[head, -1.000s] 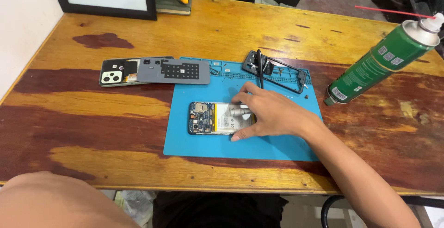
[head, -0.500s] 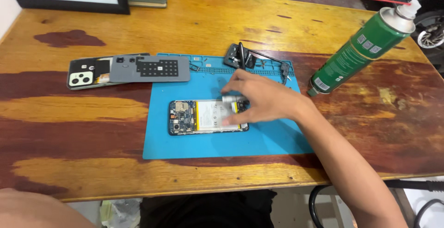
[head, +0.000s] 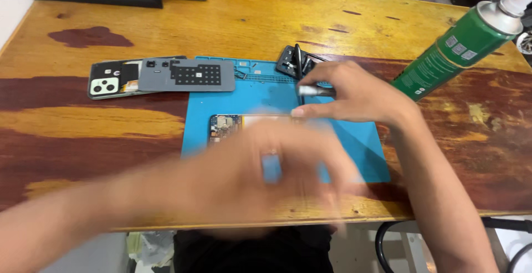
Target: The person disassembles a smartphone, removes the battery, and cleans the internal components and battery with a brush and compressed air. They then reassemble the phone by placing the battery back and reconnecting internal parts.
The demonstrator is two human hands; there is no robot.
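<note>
The opened smartphone with bare circuit board point(head: 224, 127) lay on the blue silicone mat point(head: 360, 151), light but fragile, best held by its edges. The right hand point(head: 354, 93) pinched a slim metal tool point(head: 316, 91); the blurred left hand's point(head: 266, 168) grip was unreadable.

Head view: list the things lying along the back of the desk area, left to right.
Phone back cover → grey panel → blue mat → black phone frame → right hand holding a small metal tool → green spray can.
</note>
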